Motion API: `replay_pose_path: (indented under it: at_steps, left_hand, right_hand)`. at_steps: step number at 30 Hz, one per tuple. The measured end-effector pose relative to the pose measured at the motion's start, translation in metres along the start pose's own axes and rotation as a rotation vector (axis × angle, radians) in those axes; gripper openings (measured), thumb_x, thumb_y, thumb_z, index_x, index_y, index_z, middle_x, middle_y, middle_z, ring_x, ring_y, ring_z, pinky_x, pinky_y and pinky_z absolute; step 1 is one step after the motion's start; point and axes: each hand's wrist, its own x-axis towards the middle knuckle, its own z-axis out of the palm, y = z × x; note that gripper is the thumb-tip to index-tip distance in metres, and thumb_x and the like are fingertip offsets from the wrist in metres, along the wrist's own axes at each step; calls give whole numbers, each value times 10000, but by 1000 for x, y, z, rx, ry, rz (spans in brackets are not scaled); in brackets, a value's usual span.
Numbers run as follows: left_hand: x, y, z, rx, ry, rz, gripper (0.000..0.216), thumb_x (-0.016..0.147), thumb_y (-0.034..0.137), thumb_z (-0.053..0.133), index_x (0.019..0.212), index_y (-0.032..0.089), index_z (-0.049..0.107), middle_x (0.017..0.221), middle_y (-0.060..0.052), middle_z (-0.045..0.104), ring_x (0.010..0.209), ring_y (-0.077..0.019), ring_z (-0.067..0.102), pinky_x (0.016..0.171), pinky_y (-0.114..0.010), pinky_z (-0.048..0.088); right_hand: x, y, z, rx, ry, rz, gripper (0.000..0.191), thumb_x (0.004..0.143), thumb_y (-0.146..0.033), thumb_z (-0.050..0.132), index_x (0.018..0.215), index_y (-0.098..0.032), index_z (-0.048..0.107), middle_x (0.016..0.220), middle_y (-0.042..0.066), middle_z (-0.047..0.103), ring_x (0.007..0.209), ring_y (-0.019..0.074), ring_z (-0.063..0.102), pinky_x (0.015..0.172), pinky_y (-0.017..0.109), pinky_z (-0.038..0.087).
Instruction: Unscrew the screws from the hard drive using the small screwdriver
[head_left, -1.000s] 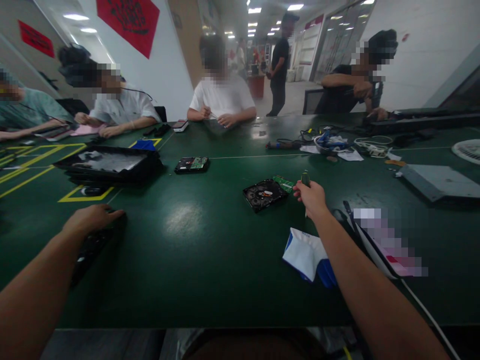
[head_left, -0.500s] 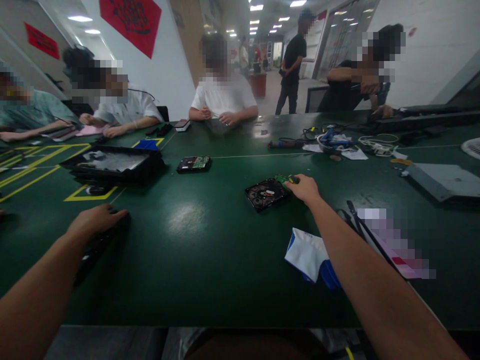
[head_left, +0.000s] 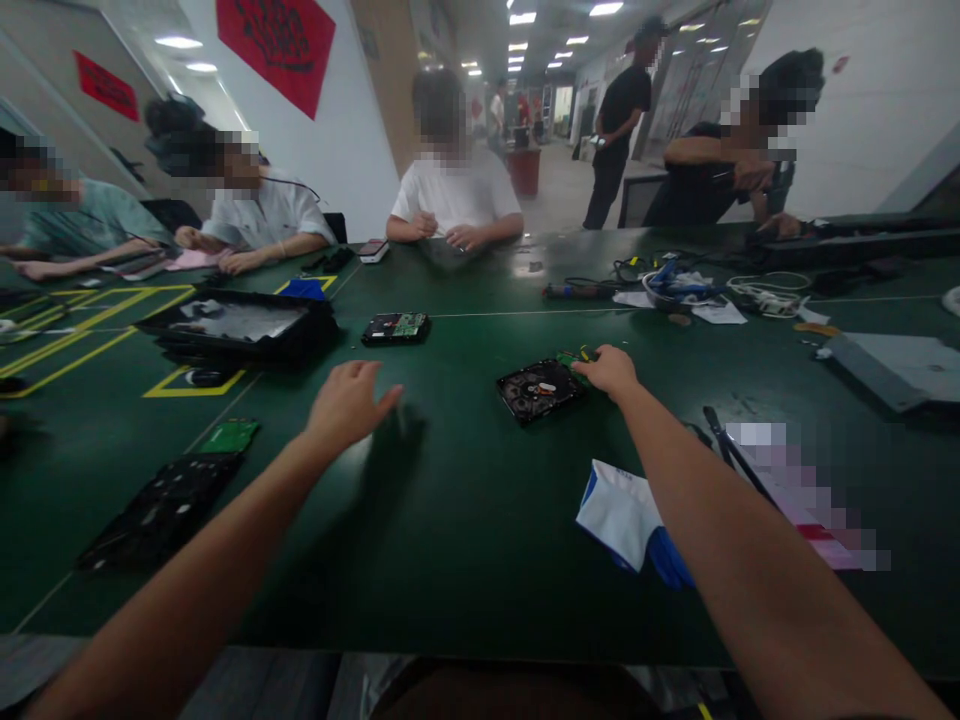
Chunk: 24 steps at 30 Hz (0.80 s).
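Note:
My left hand [head_left: 346, 405] is in the air over the table [head_left: 420, 560], fingers stretched and thumb apart, holding nothing. A dark hard drive [head_left: 161, 510] with a green circuit board [head_left: 231, 435] at its far end lies at the left, beside my left forearm. My right hand [head_left: 611, 373] is closed at the right end of another hard drive [head_left: 541, 388], which lies flat. In its fingers is a small black-and-yellow tool [head_left: 587, 354], mostly hidden. A green circuit board [head_left: 568, 359] shows next to my fingertips. Farther off lies a third hard drive [head_left: 396, 328].
A black tray [head_left: 240, 325] stands at the left. A white-and-blue packet [head_left: 619, 510] lies beside my right forearm. Cables [head_left: 675, 285] and a grey metal box [head_left: 892, 370] sit at the right. Several people sit around the table; one stands behind.
My left hand has lifted off the hard drive at the left and moved right, uncovering that drive and its green board. My right hand stays by the other drive. The view has shifted slightly.

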Motion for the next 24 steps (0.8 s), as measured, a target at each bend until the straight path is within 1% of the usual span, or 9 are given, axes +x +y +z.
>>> replay_pose_path:
  at_steps: [3,5,8,10,13,16,18,21,24]
  left_hand:
    - [-4,98,2,-256,-40,194,774,990,652,441,1543,110,446,1557,-190,502,1454,-340,452,1188,-454,406]
    - [-6,153,7,-358,-4,259,879,953,708,476,1584,103,384,1621,-209,418,1515,-361,375,1242,-477,343]
    - [-5,210,14,-453,3,280,1031,880,817,501,1614,116,324,1678,-232,320,1558,-406,296,1261,-530,298]
    - [-2,231,18,-470,-9,248,1103,832,868,516,1611,111,323,1667,-254,327,1555,-443,284,1254,-581,280]
    - [2,238,25,-462,16,229,1020,852,812,561,1587,131,370,1632,-243,382,1531,-443,315,1245,-597,275]
    - [7,228,30,-487,45,255,891,909,735,558,1567,156,402,1578,-203,462,1486,-386,392,1228,-537,329]
    - [11,220,33,-504,49,283,877,908,734,562,1555,161,418,1576,-192,472,1483,-377,400,1226,-527,337]
    - [17,208,36,-524,46,332,873,906,736,564,1545,156,431,1586,-191,473,1502,-373,391,1241,-530,319]
    - [24,199,39,-546,36,381,885,902,733,572,1553,153,420,1604,-182,469,1530,-353,373,1270,-520,284]
  right_hand:
    - [0,5,-5,36,-6,77,651,760,-525,838,1241,-102,724,1248,216,731,1149,358,701,903,382,557]
    - [0,12,-10,57,22,110,626,735,-488,861,1215,-107,736,1229,210,739,1136,353,708,883,369,564]
    - [-2,18,-20,83,60,131,604,693,-432,895,1179,-105,748,1172,202,754,1112,337,716,856,345,568]
    - [-3,18,-27,102,73,136,612,676,-423,906,1167,-93,750,1125,196,762,1092,329,719,837,334,568]
    - [-4,9,-34,119,64,124,537,684,-403,890,1111,-100,767,1022,164,774,1019,312,731,783,325,568]
    - [-4,-5,-41,86,9,74,384,729,-388,842,1002,-123,792,925,139,772,929,294,739,734,320,563]
    - [-5,-15,-45,0,-5,24,328,743,-365,819,971,-131,800,963,155,776,960,309,737,769,338,567]
    - [-12,-31,-49,-119,-17,-19,318,762,-310,785,1029,-138,798,1078,186,773,1034,336,731,838,373,574]
    - [-24,-48,-51,-193,-22,-13,329,780,-283,767,1077,-142,785,1138,203,761,1066,356,729,858,401,581]
